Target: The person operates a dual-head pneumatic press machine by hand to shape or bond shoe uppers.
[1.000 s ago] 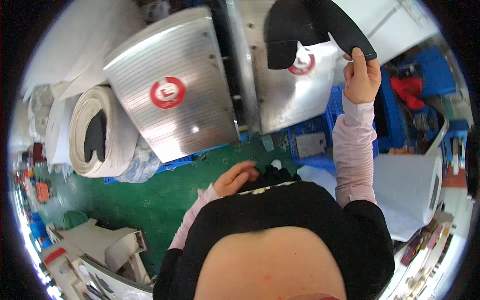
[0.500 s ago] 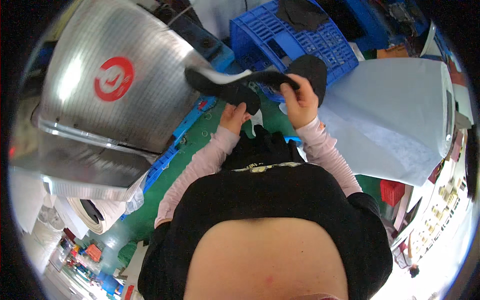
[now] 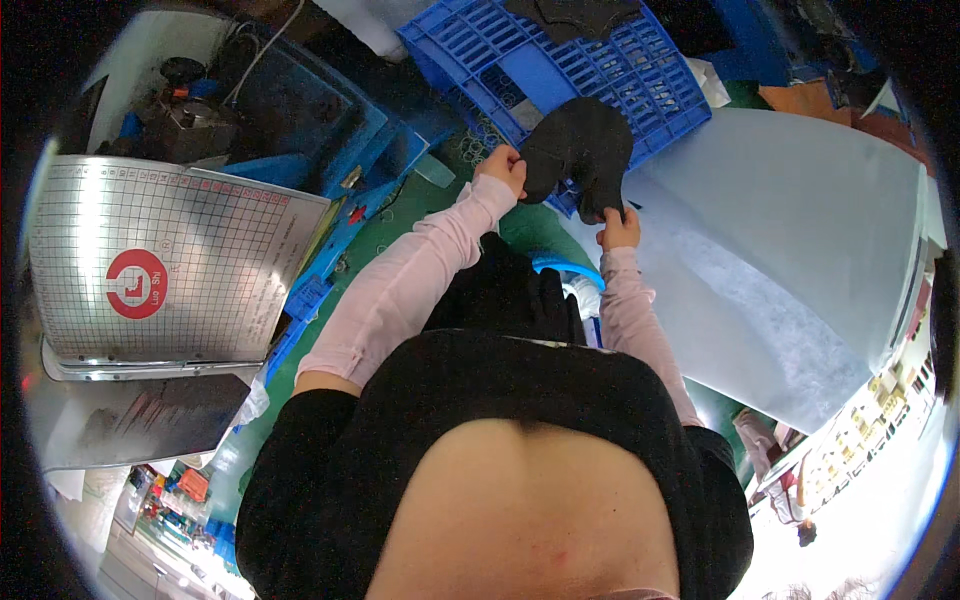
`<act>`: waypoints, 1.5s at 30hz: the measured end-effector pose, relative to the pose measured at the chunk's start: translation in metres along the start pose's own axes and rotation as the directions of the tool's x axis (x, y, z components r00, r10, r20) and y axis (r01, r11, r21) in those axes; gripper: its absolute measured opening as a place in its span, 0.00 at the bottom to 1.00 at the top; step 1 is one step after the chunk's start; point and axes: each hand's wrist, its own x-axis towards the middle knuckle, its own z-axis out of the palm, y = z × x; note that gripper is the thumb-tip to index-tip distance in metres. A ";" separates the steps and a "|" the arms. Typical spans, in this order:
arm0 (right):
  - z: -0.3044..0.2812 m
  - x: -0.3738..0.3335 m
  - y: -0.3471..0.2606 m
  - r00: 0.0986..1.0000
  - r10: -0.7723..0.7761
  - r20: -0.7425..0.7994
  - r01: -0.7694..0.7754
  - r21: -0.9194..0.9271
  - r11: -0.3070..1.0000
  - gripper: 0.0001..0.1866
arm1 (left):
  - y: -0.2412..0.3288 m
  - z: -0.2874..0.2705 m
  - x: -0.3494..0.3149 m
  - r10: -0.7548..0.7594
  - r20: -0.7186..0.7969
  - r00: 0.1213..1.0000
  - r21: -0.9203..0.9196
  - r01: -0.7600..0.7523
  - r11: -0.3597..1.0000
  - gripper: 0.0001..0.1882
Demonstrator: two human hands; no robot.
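A limp black piece of sheet material [image 3: 578,145], cut in a curved U shape, hangs between my two hands in front of the blue crate. My left hand [image 3: 503,170] has its fingers closed on the left end of the piece. At the lower right end, my right hand [image 3: 620,230] pinches the other tip between thumb and fingers. Whether this is one layer or several stacked together, I cannot tell. Another dark piece [image 3: 575,15] lies over the top of the blue crate [image 3: 680,95].
A large pale grey board [image 3: 800,230] stands to the right. On the left is a machine with a gridded metal plate [image 3: 210,245] and a blue frame [image 3: 335,120]. Small rings lie on the green floor [image 3: 375,235]. A blue-rimmed bin [image 3: 570,266] sits beyond my body.
The black material was stretched sideways and blurred with a pale face showing; now it hangs as a flat curve. Both hands are farther forward, and the view has shifted past the metal plate.
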 end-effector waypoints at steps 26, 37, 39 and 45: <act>0.183 -0.063 -0.190 0.211 -0.849 0.484 0.961 0.057 0.271 0.15 | -0.254 -0.520 -0.435 0.230 -0.970 -0.078 0.141 0.587 0.797 0.19; 0.123 -0.099 -0.172 0.297 -0.885 0.357 0.939 -0.279 0.202 0.14 | -0.286 -0.639 -0.438 -0.151 -0.982 0.113 -0.035 0.676 0.737 0.13; 0.128 -0.090 -0.167 0.331 -0.860 0.389 0.938 -0.236 0.254 0.14 | -0.321 -0.657 -0.446 -0.114 -0.990 0.078 -0.036 0.656 0.754 0.12; 0.141 -0.111 -0.165 0.278 -0.857 0.434 0.960 -0.165 0.227 0.13 | -0.349 -0.688 -0.489 -0.334 -0.932 0.142 -0.314 0.144 0.938 0.12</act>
